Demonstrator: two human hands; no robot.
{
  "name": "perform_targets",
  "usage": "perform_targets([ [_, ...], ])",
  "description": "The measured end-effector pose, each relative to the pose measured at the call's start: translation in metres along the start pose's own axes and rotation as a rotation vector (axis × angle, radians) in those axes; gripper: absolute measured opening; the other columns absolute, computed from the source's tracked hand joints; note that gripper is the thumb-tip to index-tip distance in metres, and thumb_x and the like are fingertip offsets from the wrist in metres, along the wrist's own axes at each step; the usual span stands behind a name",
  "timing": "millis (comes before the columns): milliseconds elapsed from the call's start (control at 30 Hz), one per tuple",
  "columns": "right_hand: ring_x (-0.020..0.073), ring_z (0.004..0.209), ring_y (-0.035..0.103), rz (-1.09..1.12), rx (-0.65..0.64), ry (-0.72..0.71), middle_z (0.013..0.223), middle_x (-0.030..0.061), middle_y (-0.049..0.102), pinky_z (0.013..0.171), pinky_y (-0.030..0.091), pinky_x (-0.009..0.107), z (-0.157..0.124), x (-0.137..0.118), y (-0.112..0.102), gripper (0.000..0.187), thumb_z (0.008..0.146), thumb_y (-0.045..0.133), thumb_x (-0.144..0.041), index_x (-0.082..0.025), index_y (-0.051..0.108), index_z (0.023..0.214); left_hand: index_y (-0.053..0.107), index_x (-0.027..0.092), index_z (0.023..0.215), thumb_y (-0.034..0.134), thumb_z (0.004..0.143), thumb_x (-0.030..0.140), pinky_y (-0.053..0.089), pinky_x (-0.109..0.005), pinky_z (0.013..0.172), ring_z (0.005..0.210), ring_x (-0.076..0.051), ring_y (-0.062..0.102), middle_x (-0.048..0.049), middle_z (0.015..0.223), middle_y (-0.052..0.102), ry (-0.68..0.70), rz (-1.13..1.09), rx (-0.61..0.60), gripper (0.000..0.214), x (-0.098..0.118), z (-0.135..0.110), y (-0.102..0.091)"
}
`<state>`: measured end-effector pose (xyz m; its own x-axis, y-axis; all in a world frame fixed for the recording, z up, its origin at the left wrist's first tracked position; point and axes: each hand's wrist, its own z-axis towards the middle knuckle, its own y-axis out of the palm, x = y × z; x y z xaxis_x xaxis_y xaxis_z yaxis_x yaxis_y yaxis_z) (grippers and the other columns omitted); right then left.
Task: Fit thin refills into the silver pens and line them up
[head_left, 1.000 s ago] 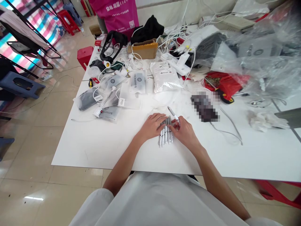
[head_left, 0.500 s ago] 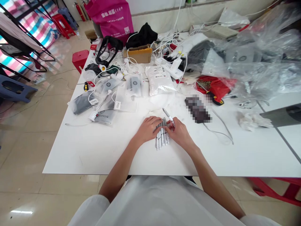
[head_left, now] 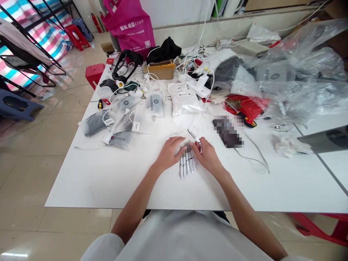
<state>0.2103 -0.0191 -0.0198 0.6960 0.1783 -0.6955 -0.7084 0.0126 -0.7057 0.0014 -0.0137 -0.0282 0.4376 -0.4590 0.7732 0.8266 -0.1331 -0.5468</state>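
Observation:
Several white pens [head_left: 186, 164] lie side by side in a row on the white table [head_left: 114, 177], right in front of me. My left hand [head_left: 169, 153] rests on the left side of the row, fingers bent down onto the pens. My right hand [head_left: 206, 156] presses against the right side of the row. Its fingers pinch one more grey-capped pen [head_left: 193, 136], which sticks up and away from me.
Packets in clear bags [head_left: 152, 108], white cables, a cardboard box [head_left: 161, 69] and black gear crowd the far half of the table. A blurred dark device [head_left: 227, 132] lies right of my hands, a crumpled tissue [head_left: 290, 145] further right. Red stools [head_left: 94, 73] stand on the floor left.
My hands have stayed cupped around the row of pens; only the head camera has shifted, so the view has tilted up slightly.

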Motion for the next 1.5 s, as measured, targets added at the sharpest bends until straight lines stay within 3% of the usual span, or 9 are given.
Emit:
perform_targets([
  [267, 0.0241, 0.064, 0.061, -0.264, -0.154, -0.230, 0.080, 0.0063, 0.070, 0.059, 0.027, 0.031, 0.033, 0.009, 0.019, 0.038, 0.111, 0.031, -0.054, -0.023, 0.051, 0.100, 0.056, 0.024, 0.146, 0.059, 0.104, 0.043, 0.049, -0.048, 0.116, 0.138, -0.027, 0.062, -0.0138, 0.148, 0.064, -0.173, -0.712, 0.190, 0.047, -0.001, 0.009, -0.007],
  [500, 0.0211, 0.065, 0.057, -0.318, -0.072, -0.412, 0.078, 0.0070, 0.071, 0.064, 0.030, 0.032, 0.031, 0.022, 0.030, 0.045, 0.114, 0.027, -0.044, -0.020, 0.063, 0.101, 0.077, 0.018, 0.104, 0.077, 0.091, 0.044, 0.060, -0.038, 0.089, 0.101, -0.023, 0.075, -0.0107, 0.108, 0.081, -0.337, -0.761, 0.357, 0.030, -0.008, 0.012, -0.003],
  [700, 0.0188, 0.068, 0.056, -0.257, -0.008, -0.510, 0.084, 0.0054, 0.071, 0.067, 0.036, 0.032, 0.030, 0.025, 0.030, 0.035, 0.113, 0.039, -0.041, -0.020, 0.065, 0.103, 0.061, 0.018, 0.068, 0.088, 0.079, 0.042, 0.053, -0.031, 0.075, 0.063, -0.013, 0.065, -0.0011, 0.064, 0.071, -0.496, -0.770, 0.538, 0.038, -0.013, 0.013, 0.003],
  [800, 0.0192, 0.071, 0.057, -0.217, 0.019, -0.512, 0.085, 0.0051, 0.069, 0.068, 0.039, 0.031, 0.030, 0.026, 0.028, 0.030, 0.112, 0.042, -0.039, -0.020, 0.065, 0.107, 0.062, 0.019, 0.080, 0.094, 0.073, 0.038, 0.052, -0.030, 0.077, 0.078, -0.016, 0.070, -0.0036, 0.084, 0.077, -0.456, -0.838, 0.481, 0.038, -0.013, 0.013, 0.001],
  [900, 0.0195, 0.072, 0.057, -0.196, 0.044, -0.505, 0.085, 0.0051, 0.067, 0.068, 0.041, 0.031, 0.031, 0.028, 0.027, 0.027, 0.111, 0.045, -0.038, -0.020, 0.065, 0.110, 0.066, 0.024, 0.115, 0.092, 0.077, 0.035, 0.054, -0.034, 0.085, 0.100, -0.020, 0.072, -0.0089, 0.117, 0.078, -0.375, -0.921, 0.375, 0.048, -0.012, 0.014, -0.002],
  [1033, 0.0198, 0.073, 0.058, -0.200, 0.065, -0.535, 0.087, 0.0052, 0.067, 0.069, 0.043, 0.032, 0.032, 0.031, 0.029, 0.023, 0.110, 0.048, -0.036, -0.020, 0.065, 0.113, 0.071, 0.022, 0.117, 0.092, 0.076, 0.034, 0.052, -0.029, 0.077, 0.081, -0.015, 0.069, -0.0036, 0.093, 0.076, -0.410, -0.819, 0.394, 0.047, -0.013, 0.014, -0.004],
  [1167, 0.0201, 0.072, 0.058, -0.177, 0.087, -0.510, 0.085, 0.0042, 0.067, 0.068, 0.045, 0.033, 0.032, 0.032, 0.030, 0.021, 0.110, 0.049, -0.033, -0.021, 0.065, 0.113, 0.071, 0.026, 0.128, 0.091, 0.078, 0.032, 0.054, -0.031, 0.087, 0.105, -0.020, 0.071, -0.0083, 0.119, 0.075, -0.348, -0.824, 0.341, 0.055, -0.014, 0.015, -0.006],
  [1333, 0.0216, 0.079, 0.061, -0.141, 0.067, -0.531, 0.090, 0.0061, 0.066, 0.074, 0.050, 0.034, 0.032, 0.025, 0.026, 0.026, 0.110, 0.046, -0.032, -0.021, 0.062, 0.127, 0.077, 0.019, 0.100, 0.082, 0.087, 0.039, 0.053, -0.033, 0.076, 0.088, -0.020, 0.071, -0.0103, 0.104, 0.079, -0.354, -0.802, 0.348, 0.025, -0.015, 0.014, -0.004],
  [1500, 0.0252, 0.094, 0.063, -0.061, 0.082, -0.560, 0.105, 0.0117, 0.067, 0.082, 0.054, 0.039, 0.034, 0.024, 0.031, 0.021, 0.110, 0.039, -0.026, -0.022, 0.058, 0.120, 0.058, 0.020, 0.082, 0.079, 0.090, 0.042, 0.054, -0.033, 0.077, 0.091, -0.020, 0.073, -0.0111, 0.108, 0.081, -0.374, -0.859, 0.366, 0.031, -0.014, 0.014, 0.000],
])
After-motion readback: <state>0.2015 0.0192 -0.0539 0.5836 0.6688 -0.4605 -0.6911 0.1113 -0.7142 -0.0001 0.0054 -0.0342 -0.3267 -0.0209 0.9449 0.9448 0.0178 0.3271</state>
